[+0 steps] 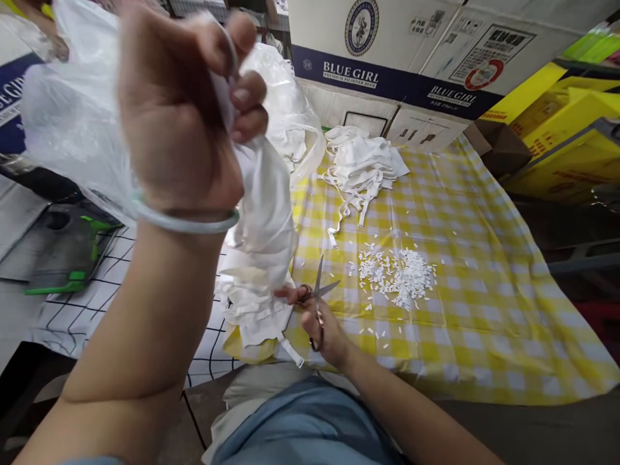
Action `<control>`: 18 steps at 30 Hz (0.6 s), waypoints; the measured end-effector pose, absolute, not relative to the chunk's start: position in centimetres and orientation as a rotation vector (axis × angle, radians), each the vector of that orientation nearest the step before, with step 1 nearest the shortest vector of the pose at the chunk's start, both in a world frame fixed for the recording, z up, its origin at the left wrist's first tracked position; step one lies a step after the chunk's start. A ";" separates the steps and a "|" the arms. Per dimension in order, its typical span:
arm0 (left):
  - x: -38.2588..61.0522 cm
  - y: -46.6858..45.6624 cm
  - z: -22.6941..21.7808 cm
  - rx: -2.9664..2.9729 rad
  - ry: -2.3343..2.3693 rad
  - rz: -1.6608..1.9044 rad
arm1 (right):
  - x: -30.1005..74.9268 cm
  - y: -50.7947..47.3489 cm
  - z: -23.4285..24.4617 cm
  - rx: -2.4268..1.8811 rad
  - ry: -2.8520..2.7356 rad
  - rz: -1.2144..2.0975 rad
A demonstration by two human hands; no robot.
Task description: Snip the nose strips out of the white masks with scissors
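2 hands apart: left hand (179, 110) clenches white cloth (264, 213) aloft; right hand (325, 330) grips scissors (318, 289).

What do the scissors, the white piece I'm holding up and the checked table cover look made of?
The scissors: bare metal blades, shiny glint; handles coppery, likely metal. The white piece in the left hand: soft matte fabric, drapes and folds. The table cover: probably thin plastic sheet, faint sheen, creases.

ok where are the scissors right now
The scissors sit low and centre in the head view, in the right hand over the yellow checked cloth, between the white fabric hanging from the left hand and the pile of white clippings.
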State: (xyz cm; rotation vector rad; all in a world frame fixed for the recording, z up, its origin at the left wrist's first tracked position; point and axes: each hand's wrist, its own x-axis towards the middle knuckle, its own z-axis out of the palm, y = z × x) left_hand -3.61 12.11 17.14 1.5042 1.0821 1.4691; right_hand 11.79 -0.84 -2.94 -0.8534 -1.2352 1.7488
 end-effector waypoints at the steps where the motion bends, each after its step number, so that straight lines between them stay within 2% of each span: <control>1: -2.8 12.6 17.0 1.416 1.031 1.491 | 10.7 -0.6 -3.1 -0.861 -1.174 1.714; 4: -1.5 14.1 15.9 1.286 1.072 1.432 | 7.8 0.1 -3.5 -0.847 -0.998 1.721; 10: -3.5 17.5 12.9 1.675 1.433 1.227 | 8.0 -0.8 -3.5 -0.911 -0.804 1.808; 15: -5.2 13.4 7.2 1.682 1.708 1.261 | 12.1 -2.6 -1.4 -1.123 -0.920 1.630; 18: -4.5 7.1 2.9 1.400 1.397 0.736 | 13.2 -3.6 -0.7 -1.156 -1.085 1.535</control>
